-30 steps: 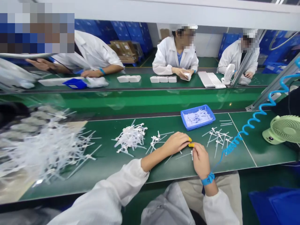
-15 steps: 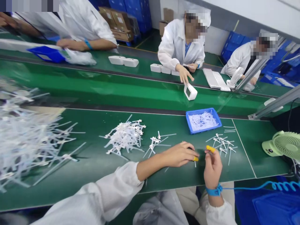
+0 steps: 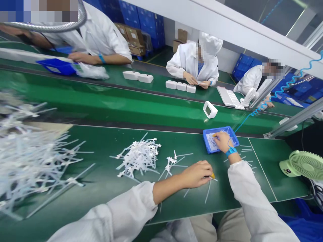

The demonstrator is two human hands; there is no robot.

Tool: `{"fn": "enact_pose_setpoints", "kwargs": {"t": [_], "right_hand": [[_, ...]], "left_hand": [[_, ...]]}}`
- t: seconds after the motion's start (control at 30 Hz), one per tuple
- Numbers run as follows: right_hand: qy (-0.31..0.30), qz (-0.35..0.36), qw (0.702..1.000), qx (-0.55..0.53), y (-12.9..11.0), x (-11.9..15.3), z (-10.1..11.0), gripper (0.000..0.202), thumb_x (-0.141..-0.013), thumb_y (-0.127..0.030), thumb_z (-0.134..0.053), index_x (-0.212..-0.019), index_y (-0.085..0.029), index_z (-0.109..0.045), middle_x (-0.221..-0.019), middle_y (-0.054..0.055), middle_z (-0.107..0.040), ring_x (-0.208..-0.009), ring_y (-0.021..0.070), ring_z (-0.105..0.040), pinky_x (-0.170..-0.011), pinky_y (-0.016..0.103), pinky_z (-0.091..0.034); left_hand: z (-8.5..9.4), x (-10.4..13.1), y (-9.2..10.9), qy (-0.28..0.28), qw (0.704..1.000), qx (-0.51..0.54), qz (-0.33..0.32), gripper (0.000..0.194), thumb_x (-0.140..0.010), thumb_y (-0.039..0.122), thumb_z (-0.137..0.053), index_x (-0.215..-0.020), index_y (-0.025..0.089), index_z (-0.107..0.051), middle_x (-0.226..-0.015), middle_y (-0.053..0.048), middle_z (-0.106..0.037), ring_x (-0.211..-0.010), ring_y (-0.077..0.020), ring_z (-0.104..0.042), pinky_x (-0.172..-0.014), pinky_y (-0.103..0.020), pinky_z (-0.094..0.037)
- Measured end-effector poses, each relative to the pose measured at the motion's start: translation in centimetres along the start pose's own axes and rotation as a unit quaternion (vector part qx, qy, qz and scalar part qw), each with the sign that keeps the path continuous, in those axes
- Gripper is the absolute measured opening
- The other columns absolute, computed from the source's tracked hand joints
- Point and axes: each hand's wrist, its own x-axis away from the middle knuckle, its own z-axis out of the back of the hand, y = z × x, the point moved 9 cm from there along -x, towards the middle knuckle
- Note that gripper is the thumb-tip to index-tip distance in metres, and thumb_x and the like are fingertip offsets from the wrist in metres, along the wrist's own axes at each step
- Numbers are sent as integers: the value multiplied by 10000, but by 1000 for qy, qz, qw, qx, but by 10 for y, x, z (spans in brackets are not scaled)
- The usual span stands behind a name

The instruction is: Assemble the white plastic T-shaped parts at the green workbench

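Note:
My left hand (image 3: 198,174) lies low over the green bench with its fingers closed on a thin white strip piece (image 3: 214,179); a yellow finger cot covers one fingertip. Loose pale strips (image 3: 207,194) lie just below it. My right hand (image 3: 222,141), with a blue wrist strap, reaches into a blue tray (image 3: 208,148) of small white strips. Its fingers are bent together among them, and what they pinch is hidden. Left of my left hand lie a few white fittings with strips (image 3: 171,163) and a bigger pile of the same (image 3: 141,154).
A large heap of strip fittings (image 3: 37,168) covers the bench's left side. A green fan (image 3: 300,164) stands at the right. Beyond the bench runs a green conveyor (image 3: 113,104) with a white device (image 3: 210,110) on it. Co-workers in white coats sit across.
My right hand has moved forward from beside my left hand into the blue tray. Across the conveyor, a co-worker's hand has let go of the white device. My view has tilted up slightly.

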Motion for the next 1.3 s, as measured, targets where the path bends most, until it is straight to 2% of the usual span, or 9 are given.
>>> {"fn": "enact_pose_setpoints", "kwargs": {"t": [0.23,0.4,0.6,0.73,0.87,0.97,1.03,1.17,1.3], "right_hand": [[-29,-9,1000,5,7,-8,-7,185,-823,-16,-720,-841,-194,-765,-886,81,-764,-867,238,-692,-860,327,-500],[-12,-7,999,-29,1,-5,7,158,-809,-52,-731,-791,-208,-719,-887,78,-757,-870,241,-680,-864,334,-504],[68,-27,991,-108,0,27,45,75,-978,-255,-648,-1015,-220,-703,-987,58,-777,-916,231,-712,-844,338,-541],[136,-63,966,-213,5,47,58,137,-951,-343,-684,-1007,-220,-709,-945,63,-780,-876,240,-727,-805,354,-570],[165,-99,938,-289,6,77,60,249,-950,-402,-715,-1101,-207,-745,-988,88,-801,-898,256,-750,-822,386,-608],[158,-134,897,-390,2,122,53,281,-918,-453,-797,-1051,-209,-756,-1010,90,-807,-891,264,-754,-768,378,-629],[125,-161,887,-415,-6,156,40,283,-915,-474,-816,-1012,-216,-753,-967,75,-801,-833,248,-745,-709,352,-624],[44,-193,900,-388,-25,207,4,249,-977,-478,-758,-1012,-231,-770,-928,62,-801,-789,239,-721,-710,343,-585],[39,-192,932,-304,-35,219,-12,202,-997,-443,-718,-954,-249,-760,-718,-4,-681,-651,203,-615,-646,313,-477]], "left_hand": [[-2,1,-4,-6,1000,15,10,42,-997,180,-694,-996,218,-712,-1090,-51,-763,-1105,-245,-650,-1021,-366,-487],[0,0,-1,-15,1000,23,11,114,-1010,187,-676,-1085,235,-748,-1122,-56,-772,-1124,-250,-654,-1043,-376,-488],[5,-1,1,-7,999,36,19,172,-1043,231,-645,-1196,225,-724,-1112,-75,-778,-1100,-261,-664,-1018,-385,-504],[7,-1,2,-4,999,43,27,241,-1033,222,-650,-1269,224,-697,-1154,-78,-779,-1097,-265,-665,-1015,-382,-505],[8,-1,0,-4,998,37,42,217,-1035,229,-639,-1244,235,-695,-1114,-79,-770,-1099,-269,-665,-1009,-382,-512],[7,-1,0,-9,998,42,45,175,-1013,210,-651,-1183,235,-685,-1108,-76,-759,-1106,-271,-665,-1013,-382,-513],[6,0,-2,-11,997,46,56,148,-981,176,-660,-1118,232,-669,-1090,-70,-747,-1099,-267,-667,-1010,-375,-517],[5,1,-7,-10,994,59,94,149,-935,150,-672,-1049,235,-627,-1055,-54,-716,-1066,-257,-672,-973,-355,-530],[5,2,-8,-12,992,67,104,152,-933,155,-681,-1040,234,-608,-1062,-53,-707,-1073,-259,-665,-951,-349,-520]]}}
